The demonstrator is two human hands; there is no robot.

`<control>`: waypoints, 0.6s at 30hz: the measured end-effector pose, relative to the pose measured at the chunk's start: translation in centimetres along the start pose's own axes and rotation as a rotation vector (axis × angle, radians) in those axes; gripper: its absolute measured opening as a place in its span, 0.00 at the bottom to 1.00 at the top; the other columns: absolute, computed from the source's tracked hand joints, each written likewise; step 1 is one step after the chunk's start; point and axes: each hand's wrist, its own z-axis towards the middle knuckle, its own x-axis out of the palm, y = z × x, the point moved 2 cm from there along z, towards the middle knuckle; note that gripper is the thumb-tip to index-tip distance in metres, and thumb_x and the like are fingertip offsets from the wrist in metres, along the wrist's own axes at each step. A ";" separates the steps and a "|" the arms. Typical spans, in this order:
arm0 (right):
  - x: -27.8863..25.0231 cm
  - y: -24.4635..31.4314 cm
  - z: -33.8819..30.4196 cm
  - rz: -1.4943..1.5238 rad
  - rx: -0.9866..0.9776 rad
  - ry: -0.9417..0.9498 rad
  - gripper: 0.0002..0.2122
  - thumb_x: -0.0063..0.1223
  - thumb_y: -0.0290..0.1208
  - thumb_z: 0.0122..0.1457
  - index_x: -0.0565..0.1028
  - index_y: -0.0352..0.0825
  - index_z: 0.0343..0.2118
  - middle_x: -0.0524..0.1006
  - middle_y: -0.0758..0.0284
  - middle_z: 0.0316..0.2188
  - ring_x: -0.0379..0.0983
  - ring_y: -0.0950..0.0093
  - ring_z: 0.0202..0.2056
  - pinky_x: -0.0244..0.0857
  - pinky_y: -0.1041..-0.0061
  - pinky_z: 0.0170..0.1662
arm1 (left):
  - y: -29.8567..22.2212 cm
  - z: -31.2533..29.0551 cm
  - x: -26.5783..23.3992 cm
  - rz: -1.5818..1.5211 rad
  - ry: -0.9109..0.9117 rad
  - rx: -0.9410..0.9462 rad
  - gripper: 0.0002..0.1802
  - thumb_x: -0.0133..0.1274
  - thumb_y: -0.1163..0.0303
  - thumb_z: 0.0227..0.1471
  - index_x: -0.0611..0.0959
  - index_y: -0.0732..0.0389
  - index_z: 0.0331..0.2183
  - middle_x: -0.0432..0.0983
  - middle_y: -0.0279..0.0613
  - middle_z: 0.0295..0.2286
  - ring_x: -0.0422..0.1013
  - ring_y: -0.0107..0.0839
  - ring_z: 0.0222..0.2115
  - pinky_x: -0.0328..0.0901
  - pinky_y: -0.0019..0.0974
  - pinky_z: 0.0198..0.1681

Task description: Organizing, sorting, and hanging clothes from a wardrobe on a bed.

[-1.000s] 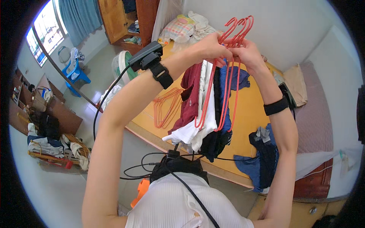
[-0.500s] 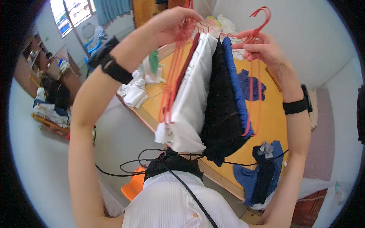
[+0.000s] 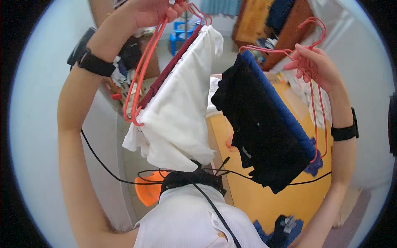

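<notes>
Up at the top left, my left hand is closed around several red clothes hangers. A white garment and a narrow dark red garment hang beside it, folded over such hangers. At the upper right, my right hand grips red hangers just below their hooks. Next to it hang a black garment and a blue garment, close together. A gap separates the white garment from the black one. The hooks above my left hand are partly cut off by the frame's edge.
Below is a broad yellow surface with dark blue clothes at its near edge and pale clothes at its far right. Black cables cross at my waist by an orange stool-like object. Farther off stand a wooden wardrobe and a blue chair.
My hands have moved apart, carrying the white and dark red garments left and the black and blue ones right. My view has turned leftward in the room.
</notes>
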 end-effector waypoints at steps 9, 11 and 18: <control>-5.4 11.0 0.1 0.096 0.121 0.068 0.11 0.42 0.38 0.54 0.67 0.35 0.23 0.74 0.62 0.19 0.61 0.84 0.12 0.52 0.88 0.11 | -8.5 -2.6 3.5 0.010 -0.111 0.039 0.10 0.50 0.66 0.44 0.69 0.60 0.20 0.58 0.29 0.15 0.52 0.15 0.12 0.45 0.15 0.09; -2.2 13.1 6.5 0.085 0.117 0.110 0.12 0.41 0.38 0.55 0.67 0.34 0.24 0.74 0.62 0.20 0.62 0.84 0.13 0.53 0.88 0.13 | -10.3 -0.9 -1.3 0.036 -0.180 0.035 0.11 0.49 0.64 0.45 0.70 0.61 0.21 0.59 0.28 0.15 0.52 0.13 0.11 0.44 0.15 0.08; 13.0 19.8 34.7 0.138 0.088 0.008 0.12 0.43 0.39 0.54 0.69 0.33 0.27 0.73 0.65 0.21 0.63 0.86 0.16 0.54 0.91 0.15 | -17.0 10.9 -25.0 0.148 -0.280 0.136 0.10 0.51 0.68 0.44 0.69 0.63 0.22 0.56 0.30 0.12 0.51 0.14 0.10 0.45 0.17 0.09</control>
